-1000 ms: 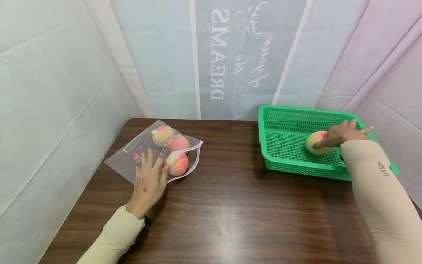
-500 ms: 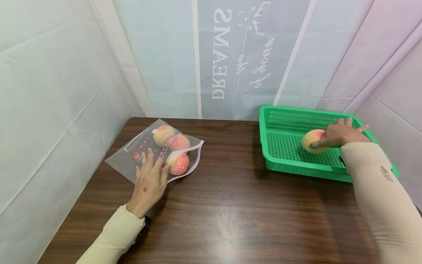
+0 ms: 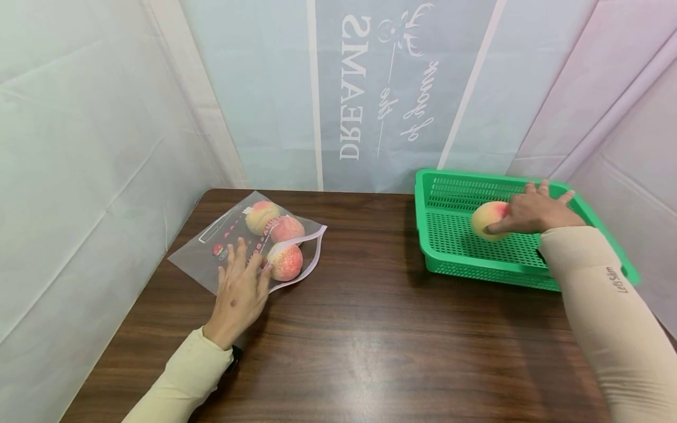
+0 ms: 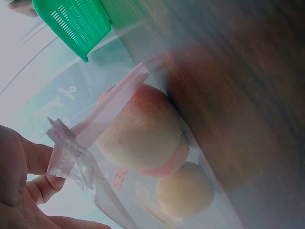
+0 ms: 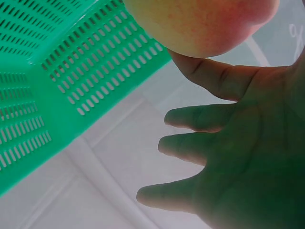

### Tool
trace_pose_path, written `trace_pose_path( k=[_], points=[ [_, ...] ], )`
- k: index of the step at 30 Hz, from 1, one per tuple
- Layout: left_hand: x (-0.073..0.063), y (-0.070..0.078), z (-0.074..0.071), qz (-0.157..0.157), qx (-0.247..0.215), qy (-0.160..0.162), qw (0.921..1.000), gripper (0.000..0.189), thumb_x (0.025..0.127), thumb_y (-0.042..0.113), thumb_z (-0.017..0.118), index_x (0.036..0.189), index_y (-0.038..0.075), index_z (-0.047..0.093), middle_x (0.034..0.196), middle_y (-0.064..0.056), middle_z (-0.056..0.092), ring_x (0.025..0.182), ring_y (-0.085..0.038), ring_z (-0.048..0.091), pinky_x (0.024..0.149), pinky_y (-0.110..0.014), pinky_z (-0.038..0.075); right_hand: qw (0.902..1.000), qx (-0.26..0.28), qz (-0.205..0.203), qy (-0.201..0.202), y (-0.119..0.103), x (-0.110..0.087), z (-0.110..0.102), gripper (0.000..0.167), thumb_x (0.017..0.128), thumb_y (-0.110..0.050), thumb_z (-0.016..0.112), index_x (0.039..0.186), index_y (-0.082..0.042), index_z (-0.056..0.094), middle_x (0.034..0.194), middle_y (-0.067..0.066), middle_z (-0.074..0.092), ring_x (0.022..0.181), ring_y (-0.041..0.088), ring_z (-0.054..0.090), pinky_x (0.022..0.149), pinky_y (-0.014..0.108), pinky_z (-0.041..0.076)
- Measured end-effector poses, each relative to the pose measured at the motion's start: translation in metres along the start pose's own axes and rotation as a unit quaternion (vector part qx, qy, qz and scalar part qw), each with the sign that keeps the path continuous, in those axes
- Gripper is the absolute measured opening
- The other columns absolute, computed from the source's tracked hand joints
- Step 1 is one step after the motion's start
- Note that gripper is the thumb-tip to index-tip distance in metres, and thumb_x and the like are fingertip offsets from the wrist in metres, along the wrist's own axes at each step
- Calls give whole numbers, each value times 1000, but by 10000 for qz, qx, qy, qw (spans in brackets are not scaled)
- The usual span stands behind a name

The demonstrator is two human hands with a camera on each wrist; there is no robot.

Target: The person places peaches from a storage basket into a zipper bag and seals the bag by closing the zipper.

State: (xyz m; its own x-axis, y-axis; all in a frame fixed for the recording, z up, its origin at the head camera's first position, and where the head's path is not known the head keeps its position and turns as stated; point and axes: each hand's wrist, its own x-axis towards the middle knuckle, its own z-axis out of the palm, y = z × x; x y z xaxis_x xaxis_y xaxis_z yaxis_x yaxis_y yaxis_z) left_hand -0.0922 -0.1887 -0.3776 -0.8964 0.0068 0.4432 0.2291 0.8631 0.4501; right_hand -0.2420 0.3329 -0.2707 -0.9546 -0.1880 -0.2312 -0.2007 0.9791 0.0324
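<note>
In the head view a clear printed zip bag [image 3: 195, 258] lies at the left of the table with three yellow-and-red peaches inside, one peach [image 3: 287, 262] at its parted mouth. My left hand [image 3: 238, 296] reaches over the bag's near side. The left wrist view has its thumb and a finger pinching the zip edge [image 4: 59, 160]. Over at the right, my right hand [image 3: 539, 212] holds another peach [image 3: 485, 221] between thumb and index finger, within the green basket's outline. Its remaining fingers stretch out straight, away from the fruit [image 5: 205, 24].
The green slotted basket [image 3: 444, 261] stands at the table's back right, its rim around my right hand. Brown wooden table [image 3: 359, 305] lies between bag and basket. A pale printed curtain [image 3: 280, 106] hangs behind, with white cloth walls on both sides.
My right hand has moved left over the basket with the peach in its pinch. The left hand and the bag stay where they were.
</note>
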Motion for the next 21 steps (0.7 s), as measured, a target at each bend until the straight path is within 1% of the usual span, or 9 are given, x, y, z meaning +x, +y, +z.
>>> trace_pose_path(
  k=[6, 11, 16, 21],
  points=[
    [-1, 0, 1, 7, 31, 2, 10000, 13, 101, 16, 60, 93, 6, 56, 149, -41, 30, 140, -60, 18, 94, -84, 21, 9998, -11, -109, 161, -9, -1, -3, 71, 82, -63, 68, 94, 7, 67, 126, 53, 29, 127, 75, 9, 82, 92, 7],
    [-1, -1, 2, 30, 41, 24, 10000, 12, 100, 15, 60, 94, 6, 56, 149, -41, 30, 140, -60, 18, 94, -84, 22, 9996, -19, -151, 255, -15, 0, -6, 66, 82, -63, 69, 89, 3, 67, 136, 55, 23, 129, 73, 9, 83, 92, 7],
    [0, 0, 2, 36, 38, 38, 10000, 11, 100, 15, 60, 94, 7, 56, 149, -41, 31, 141, -60, 18, 94, -84, 22, 9994, 6, -193, 290, -19, -3, -10, 61, 82, -62, 70, 85, -1, 65, 140, 56, 15, 131, 73, 5, 85, 91, 3],
    [0, 0, 3, 6, 39, 26, 10000, 12, 100, 15, 60, 94, 7, 56, 150, -41, 30, 141, -59, 17, 95, -84, 22, 9985, 108, -282, 451, -27, -7, -13, 57, 80, -61, 72, 83, -4, 64, 142, 53, 16, 133, 72, 3, 86, 90, -1]
  ],
)
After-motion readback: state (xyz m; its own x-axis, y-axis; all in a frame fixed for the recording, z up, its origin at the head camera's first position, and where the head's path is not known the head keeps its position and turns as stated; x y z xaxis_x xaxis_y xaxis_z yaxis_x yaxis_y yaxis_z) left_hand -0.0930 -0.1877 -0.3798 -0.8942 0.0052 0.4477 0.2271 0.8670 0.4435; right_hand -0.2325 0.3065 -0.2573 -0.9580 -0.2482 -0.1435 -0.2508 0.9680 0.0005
